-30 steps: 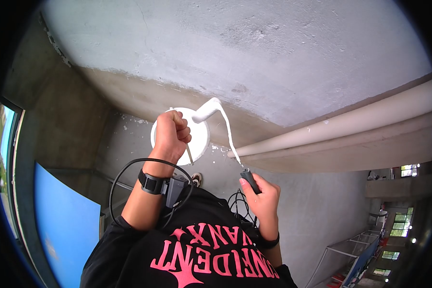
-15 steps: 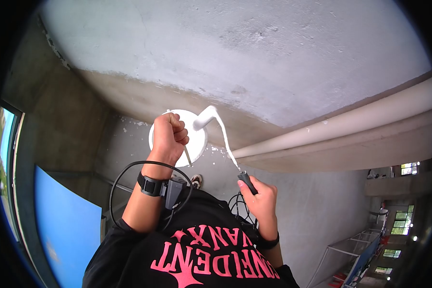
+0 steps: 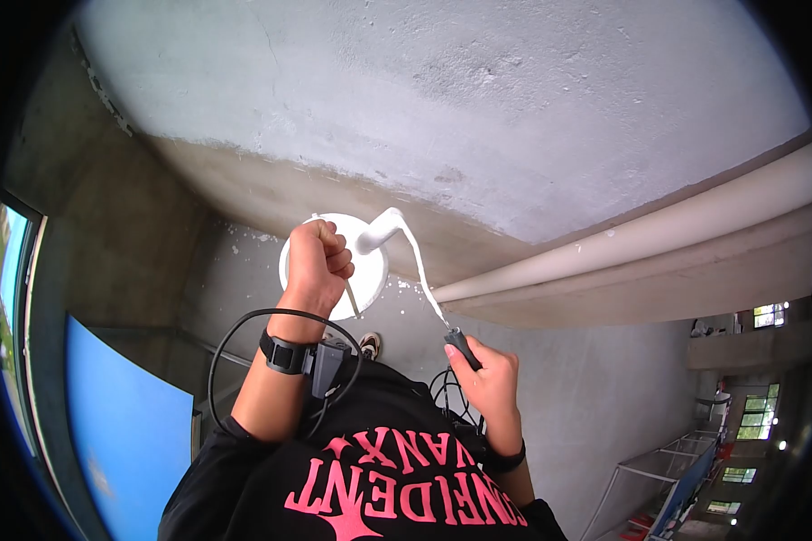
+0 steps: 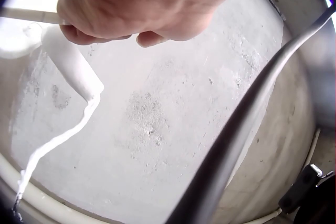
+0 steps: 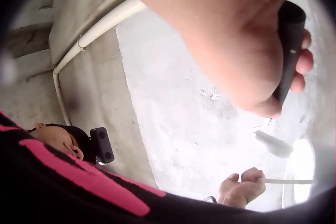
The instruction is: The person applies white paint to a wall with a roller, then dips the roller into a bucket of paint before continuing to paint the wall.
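My left hand (image 3: 316,261) grips the pale strap-like handle (image 3: 352,298) of a white bucket (image 3: 370,281), its fingers curled round it. White paint fills the round top in the head view, partly hidden by that fist. In my right hand (image 3: 492,374) is the dark grip (image 3: 462,349) of a paint roller, thumb along it. The roller's bent frame (image 3: 421,270) is coated white. Its white sleeve (image 3: 381,231) slants down over the bucket's right side, the lower end overlapping the paint. In the left wrist view, the strap (image 4: 31,15) runs leftward from the fist.
Beyond the bucket stands a wall (image 3: 442,81), whitish above a bare brown band. A thick pale pipe (image 3: 641,230) runs along it at right. White drips spot the grey floor (image 3: 586,388). At left is a blue panel (image 3: 126,424); a black cable (image 3: 212,379) loops by the left wrist.
The roller and my right hand have shifted slightly down and left in the head view, its sleeve lying further over the bucket. My left hand keeps its hold, a little lower.
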`<state>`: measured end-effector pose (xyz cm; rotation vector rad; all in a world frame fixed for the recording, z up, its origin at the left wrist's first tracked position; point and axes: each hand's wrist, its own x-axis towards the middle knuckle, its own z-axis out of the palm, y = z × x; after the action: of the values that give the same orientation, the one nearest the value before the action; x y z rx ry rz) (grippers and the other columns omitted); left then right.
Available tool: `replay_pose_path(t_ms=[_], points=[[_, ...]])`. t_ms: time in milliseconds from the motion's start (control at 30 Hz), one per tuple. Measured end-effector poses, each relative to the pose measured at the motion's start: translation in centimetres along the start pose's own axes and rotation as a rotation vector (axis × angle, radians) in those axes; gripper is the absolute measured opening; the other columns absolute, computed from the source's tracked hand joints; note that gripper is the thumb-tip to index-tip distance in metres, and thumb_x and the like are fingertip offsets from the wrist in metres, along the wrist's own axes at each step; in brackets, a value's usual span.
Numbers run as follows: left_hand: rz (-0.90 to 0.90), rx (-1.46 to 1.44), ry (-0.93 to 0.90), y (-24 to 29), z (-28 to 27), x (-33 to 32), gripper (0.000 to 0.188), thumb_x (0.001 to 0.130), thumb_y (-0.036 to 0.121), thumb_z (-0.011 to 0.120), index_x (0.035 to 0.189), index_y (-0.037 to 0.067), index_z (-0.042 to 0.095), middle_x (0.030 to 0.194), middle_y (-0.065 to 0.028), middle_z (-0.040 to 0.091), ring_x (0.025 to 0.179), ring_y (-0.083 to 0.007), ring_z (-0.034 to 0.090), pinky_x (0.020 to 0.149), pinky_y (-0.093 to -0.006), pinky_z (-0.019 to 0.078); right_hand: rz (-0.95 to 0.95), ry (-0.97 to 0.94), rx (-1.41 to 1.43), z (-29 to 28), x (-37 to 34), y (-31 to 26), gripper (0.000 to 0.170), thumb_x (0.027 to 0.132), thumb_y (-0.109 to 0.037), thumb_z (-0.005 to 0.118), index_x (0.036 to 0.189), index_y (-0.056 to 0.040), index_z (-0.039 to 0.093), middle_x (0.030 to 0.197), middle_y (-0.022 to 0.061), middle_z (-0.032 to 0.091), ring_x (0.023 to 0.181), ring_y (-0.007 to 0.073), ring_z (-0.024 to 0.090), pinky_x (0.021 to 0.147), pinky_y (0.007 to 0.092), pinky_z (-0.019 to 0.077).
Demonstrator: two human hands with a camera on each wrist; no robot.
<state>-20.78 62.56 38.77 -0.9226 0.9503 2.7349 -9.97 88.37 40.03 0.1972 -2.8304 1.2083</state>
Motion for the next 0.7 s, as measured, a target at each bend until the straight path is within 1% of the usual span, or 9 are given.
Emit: replay_pose_path(t_ms=[233, 300, 367, 467, 533, 600, 633, 700], points=[[-0.007, 0.012, 0.016, 0.08, 0.15, 0.02, 0.012, 0.065, 0.007, 0.042, 0.073, 0.015, 0.037, 0.056, 0.0058, 0.02, 0.047, -0.0099, 0.016, 0.048, -0.0291, 0.0155, 0.01, 0.022, -0.009, 0.16, -0.16, 0.02, 0.018, 0.084, -0.019, 0.072, 0.078, -0.0043, 0.063, 0.056, 0.0127, 0.053, 0.046, 0.0296, 0.05, 0.046, 0.0358, 0.0401], [-0.014, 0.014, 0.014, 0.09, 0.22, -0.05, 0.011, 0.065, 0.007, 0.042, 0.072, 0.015, 0.037, 0.056, 0.0059, 0.02, 0.047, -0.0098, 0.016, 0.048, -0.0291, 0.0156, -0.021, 0.003, -0.033, -0.02, -0.01, -0.18, 0.019, 0.085, -0.02, 0.072, 0.078, -0.0046, 0.063, 0.057, 0.0128, 0.054, 0.047, 0.03, 0.052, 0.046, 0.036, 0.0405], [-0.016, 0.017, 0.015, 0.11, 0.19, -0.01, 0.011, 0.065, 0.007, 0.043, 0.071, 0.015, 0.037, 0.055, 0.0059, 0.02, 0.047, -0.0097, 0.017, 0.048, -0.029, 0.0157, -0.009, -0.003, -0.049, 0.17, -0.06, 0.15, 0.018, 0.085, -0.02, 0.072, 0.079, -0.0047, 0.063, 0.057, 0.0127, 0.054, 0.047, 0.0302, 0.053, 0.047, 0.0361, 0.0407], [-0.018, 0.025, 0.006, 0.16, 0.38, 0.1, 0.011, 0.066, 0.008, 0.043, 0.07, 0.016, 0.036, 0.055, 0.0062, 0.02, 0.046, -0.0094, 0.016, 0.047, -0.0285, 0.0152, 0.008, 0.003, -0.067, 0.08, -0.23, -0.05, 0.018, 0.085, -0.02, 0.071, 0.079, -0.0049, 0.064, 0.057, 0.0125, 0.055, 0.048, 0.0305, 0.054, 0.047, 0.0363, 0.041], [-0.039, -0.012, 0.028, 0.14, 0.38, 0.22, 0.012, 0.069, 0.01, 0.044, 0.066, 0.017, 0.035, 0.054, 0.0067, 0.019, 0.045, -0.0087, 0.015, 0.045, -0.0282, 0.0142, 0.009, 0.012, -0.069, 0.25, -0.16, -0.06, 0.018, 0.085, -0.021, 0.071, 0.079, -0.005, 0.064, 0.057, 0.0124, 0.055, 0.048, 0.0307, 0.054, 0.047, 0.0364, 0.0411], [-0.051, -0.007, 0.032, 0.18, 0.56, 0.17, 0.013, 0.071, 0.011, 0.045, 0.065, 0.017, 0.034, 0.053, 0.007, 0.019, 0.045, -0.0084, 0.014, 0.045, -0.0282, 0.0137, -0.029, 0.054, 0.01, 0.45, -0.11, -0.22, 0.016, 0.084, -0.014, 0.072, 0.08, -0.0011, 0.064, 0.054, 0.0101, 0.046, 0.045, 0.0205, 0.037, 0.046, 0.0293, 0.0364], [-0.06, -0.006, 0.038, 0.23, 0.63, 0.17, 0.015, 0.072, 0.012, 0.045, 0.064, 0.017, 0.034, 0.052, 0.0073, 0.019, 0.044, -0.0081, 0.014, 0.044, -0.0282, 0.0133, -0.025, 0.056, 0.011, 0.26, -0.21, -0.36, 0.016, 0.084, -0.014, 0.072, 0.08, -0.0011, 0.064, 0.054, 0.0101, 0.046, 0.045, 0.0205, 0.037, 0.046, 0.0293, 0.0364], [-0.055, -0.004, 0.023, 0.35, 0.61, 0.14, 0.017, 0.074, 0.014, 0.046, 0.063, 0.018, 0.035, 0.051, 0.0077, 0.019, 0.044, -0.0079, 0.014, 0.044, -0.0281, 0.0133, 0.009, 0.011, -0.058, 0.04, -0.16, -0.43, 0.018, 0.085, -0.02, 0.071, 0.079, -0.0044, 0.064, 0.056, 0.0126, 0.054, 0.047, 0.0306, 0.053, 0.046, 0.0365, 0.0407]])
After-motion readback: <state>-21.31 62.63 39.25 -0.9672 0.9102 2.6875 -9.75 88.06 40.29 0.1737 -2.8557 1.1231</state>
